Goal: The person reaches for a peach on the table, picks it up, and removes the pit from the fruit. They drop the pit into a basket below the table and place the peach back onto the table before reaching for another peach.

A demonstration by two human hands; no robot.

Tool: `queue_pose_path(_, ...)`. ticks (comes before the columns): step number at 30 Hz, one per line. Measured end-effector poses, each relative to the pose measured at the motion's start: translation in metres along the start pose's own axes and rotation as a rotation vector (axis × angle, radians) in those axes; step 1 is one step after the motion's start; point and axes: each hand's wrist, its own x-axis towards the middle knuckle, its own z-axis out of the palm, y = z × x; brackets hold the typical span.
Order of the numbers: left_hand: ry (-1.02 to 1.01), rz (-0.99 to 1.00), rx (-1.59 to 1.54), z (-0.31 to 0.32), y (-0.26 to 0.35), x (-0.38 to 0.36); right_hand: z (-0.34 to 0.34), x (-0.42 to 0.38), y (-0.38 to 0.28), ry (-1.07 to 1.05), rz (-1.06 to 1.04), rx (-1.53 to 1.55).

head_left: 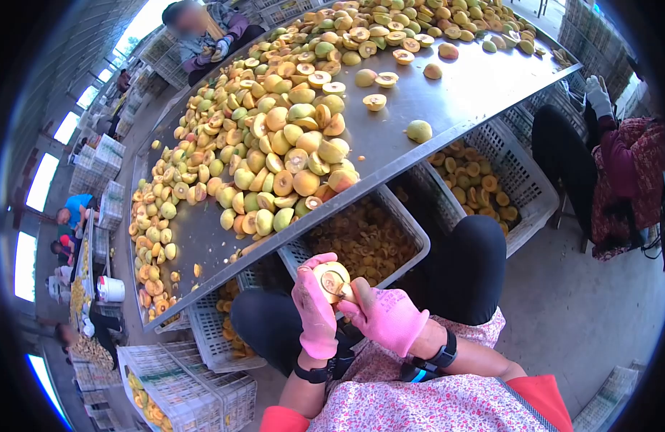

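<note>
My left hand point(316, 311), in a pink glove, is closed around a halved yellow fruit point(332, 279) with its cut face up. My right hand point(387, 317), also gloved in pink, is closed on a small tool at the lower right edge of the fruit; only a bit of its handle and a curved end show over the cut face. Both hands are above my lap, close together. Just beyond them, under the table edge, sits a crate point(417, 229) of brownish fruit pieces.
A metal table point(390, 155) bears a large heap of halved fruit point(275, 144). Crates of fruit stand below, at right point(516, 147) and left point(203, 327). A co-worker point(203, 36) sits at the far side, another person point(628, 165) at right. A white bucket point(110, 289) stands far left.
</note>
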Motion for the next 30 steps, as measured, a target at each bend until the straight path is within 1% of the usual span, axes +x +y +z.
queue_pose_path(1,0.039,0.020,0.045,0.001,-0.001,-0.001,0.000,-0.001,0.001,-0.015,-0.006,0.019)
queue_pose_path(2,0.035,0.021,0.047,0.001,-0.001,-0.001,-0.001,-0.001,0.001,-0.012,-0.006,0.021)
queue_pose_path(4,0.047,0.016,0.115,0.000,-0.001,0.000,-0.004,-0.003,0.000,-0.119,0.057,0.031)
queue_pose_path(5,0.042,0.015,0.115,0.001,-0.001,-0.001,-0.005,-0.004,0.001,-0.115,0.060,0.030)
queue_pose_path(7,0.023,0.061,0.158,0.003,0.001,-0.002,-0.006,-0.006,0.001,-0.190,0.095,0.070)
queue_pose_path(8,0.016,0.089,0.183,0.004,0.003,-0.002,-0.007,-0.007,0.001,-0.190,0.097,0.073)
queue_pose_path(9,0.013,0.086,0.187,0.002,0.003,-0.001,-0.008,-0.009,0.001,-0.212,0.119,0.127)
queue_pose_path(11,-0.125,0.007,0.169,-0.004,0.004,0.003,-0.012,-0.011,0.001,-0.232,0.144,0.181)
queue_pose_path(13,-0.150,0.026,0.219,-0.005,0.010,0.005,-0.016,-0.011,0.003,-0.322,0.196,0.371)
queue_pose_path(14,-0.222,0.027,0.230,-0.009,0.011,0.007,-0.014,-0.012,0.006,-0.323,0.198,0.374)
queue_pose_path(15,-0.293,0.027,0.240,-0.012,0.012,0.008,-0.009,-0.014,0.011,-0.317,0.165,0.463)
queue_pose_path(16,-0.292,0.024,0.242,-0.013,0.013,0.009,-0.006,-0.015,0.013,-0.312,0.131,0.550)
queue_pose_path(17,-0.333,0.040,0.270,-0.014,0.015,0.011,-0.007,-0.015,0.014,-0.315,0.133,0.551)
queue_pose_path(18,-0.373,0.058,0.297,-0.014,0.016,0.013,-0.008,-0.014,0.013,-0.355,0.160,0.594)
queue_pose_path(19,-0.372,0.057,0.298,-0.015,0.016,0.015,-0.008,-0.014,0.014,-0.393,0.189,0.639)
queue_pose_path(20,-0.396,0.055,0.314,-0.016,0.014,0.016,-0.005,-0.014,0.017,-0.396,0.192,0.641)
queue_pose_path(22,-0.417,0.052,0.327,-0.019,0.016,0.019,0.000,-0.014,0.024,-0.489,0.256,0.828)
queue_pose_path(23,-0.506,0.032,0.338,-0.020,0.019,0.021,0.000,-0.016,0.024,-0.491,0.259,0.828)
queue_pose_path(24,-0.595,0.012,0.348,-0.020,0.022,0.022,-0.003,-0.018,0.022,-0.575,0.323,0.964)
queue_pose_path(25,-0.591,0.010,0.346,-0.018,0.025,0.022,-0.005,-0.019,0.020,-0.660,0.387,1.099)
queue_pose_path(26,-0.595,-0.045,0.274,-0.016,0.028,0.021,-0.006,-0.021,0.019,-0.746,0.453,1.236)
queue_pose_path(27,-0.596,-0.099,0.201,-0.015,0.028,0.020,-0.005,-0.022,0.019,-0.751,0.458,1.235)
queue_pose_path(29,-0.607,-0.112,0.183,-0.018,0.021,0.022,-0.004,-0.020,0.020,-0.714,0.407,1.287)
queue_pose_path(30,-0.535,-0.113,0.095,-0.014,0.017,0.022,-0.002,-0.021,0.023,-0.715,0.407,1.287)
